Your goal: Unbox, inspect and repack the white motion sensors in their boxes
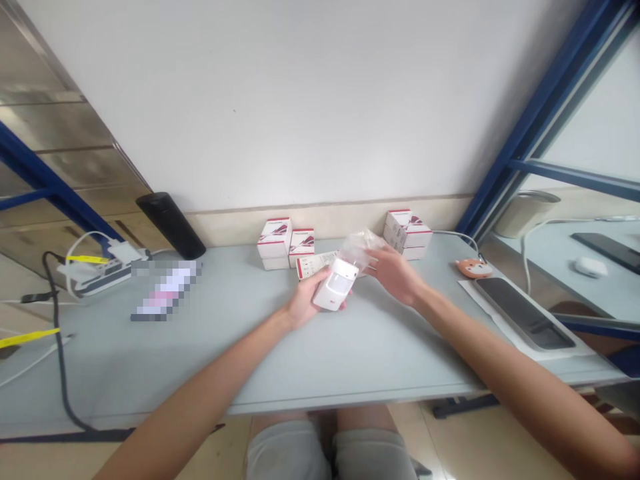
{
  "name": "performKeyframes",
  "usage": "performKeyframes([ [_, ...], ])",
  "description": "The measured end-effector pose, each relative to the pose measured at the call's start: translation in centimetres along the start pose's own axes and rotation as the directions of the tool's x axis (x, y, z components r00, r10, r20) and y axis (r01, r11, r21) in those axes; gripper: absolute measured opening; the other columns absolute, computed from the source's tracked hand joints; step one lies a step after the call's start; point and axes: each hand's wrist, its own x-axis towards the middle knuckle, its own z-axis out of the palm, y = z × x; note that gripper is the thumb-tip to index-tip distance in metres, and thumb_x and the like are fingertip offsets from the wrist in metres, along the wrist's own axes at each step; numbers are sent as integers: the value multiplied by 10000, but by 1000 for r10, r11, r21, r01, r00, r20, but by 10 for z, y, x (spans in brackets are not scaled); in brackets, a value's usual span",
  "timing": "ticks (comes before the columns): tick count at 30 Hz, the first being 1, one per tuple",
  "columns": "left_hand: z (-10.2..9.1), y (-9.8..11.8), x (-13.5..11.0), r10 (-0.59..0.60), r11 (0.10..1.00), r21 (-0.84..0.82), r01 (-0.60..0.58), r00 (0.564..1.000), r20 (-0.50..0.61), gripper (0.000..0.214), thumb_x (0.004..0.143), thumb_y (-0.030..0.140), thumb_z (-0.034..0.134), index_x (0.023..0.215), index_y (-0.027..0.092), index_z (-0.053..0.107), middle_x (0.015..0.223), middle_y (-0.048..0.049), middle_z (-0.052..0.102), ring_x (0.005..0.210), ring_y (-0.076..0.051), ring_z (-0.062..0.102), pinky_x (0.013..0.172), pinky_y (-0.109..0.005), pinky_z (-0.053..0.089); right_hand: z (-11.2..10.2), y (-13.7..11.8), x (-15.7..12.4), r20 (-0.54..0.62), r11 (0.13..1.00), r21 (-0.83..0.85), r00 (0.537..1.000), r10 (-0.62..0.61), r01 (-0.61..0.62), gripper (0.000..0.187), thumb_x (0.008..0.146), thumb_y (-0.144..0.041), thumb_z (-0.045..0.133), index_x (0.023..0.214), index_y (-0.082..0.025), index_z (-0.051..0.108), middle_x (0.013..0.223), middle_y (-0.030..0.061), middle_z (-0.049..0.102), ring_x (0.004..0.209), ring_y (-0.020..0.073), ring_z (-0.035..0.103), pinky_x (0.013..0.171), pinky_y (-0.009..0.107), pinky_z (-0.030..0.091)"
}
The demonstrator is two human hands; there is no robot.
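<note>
Though beyond the left hand [303, 305], white boxes [274, 243]

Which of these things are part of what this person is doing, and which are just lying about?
In use: left hand; white motion sensor; clear plastic bag; right hand; red-and-white boxes.
Lying about: black cylinder; power strip; orange fox-shaped item; dark tablet.
</note>
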Motion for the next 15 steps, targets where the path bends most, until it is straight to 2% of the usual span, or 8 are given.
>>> performKeyframes([
  [4, 3, 3, -2, 22, 1000, 10, -22, 1000, 12, 497, 982, 511, 605, 1354, 182, 584, 1051, -161, 788, 775, -282, 757, 758, -398, 552, 6, 1, -6, 102, 994, -108, 995, -19, 30, 301, 889, -430, 759, 1143, -275, 708, 1265, 77, 750, 1181, 294, 678, 1056, 473, 539],
  [8, 7, 4, -4, 19, 1000, 24, -20, 1000, 14, 499, 987, 499, 596, 1360, 170, 561, 1035, -162, 789, 763, -275, 756, 753, -388, 552, 10, 1, -11, 267, 996, -91, 964, 15, 9, 305, 929, -441, 754, 1166, -250, 736, 1083, 60, 777, 898, 230, 703, 1057, 471, 520],
  [10, 7, 3, -4, 33, 999, 15, -33, 999, 8, 486, 985, 490, 594, 1338, 157, 569, 1015, -163, 790, 736, -270, 751, 736, -382, 551, 9, 4, -12, 309, 996, -94, 951, 26, 3, 354, 926, -443, 770, 1226, -260, 728, 981, 35, 769, 820, 215, 688, 1043, 476, 518],
  [12, 7, 2, -4, 49, 999, 8, -49, 999, 7, 489, 974, 485, 603, 1325, 145, 579, 1005, -163, 790, 730, -274, 751, 730, -387, 557, 6, 8, -11, 313, 990, -142, 949, 38, 7, 432, 912, -469, 790, 1283, -262, 710, 916, 27, 759, 890, 243, 699, 1058, 484, 500],
  [15, 6, 0, -4, 67, 998, 5, -67, 998, 12, 497, 959, 484, 622, 1323, 147, 589, 1024, -157, 790, 755, -284, 757, 734, -398, 567, -1, 13, -7, 298, 966, -260, 952, 63, 18, 463, 892, -553, 794, 1203, -213, 743, 905, 56, 764, 1029, 285, 694, 1086, 473, 464],
])
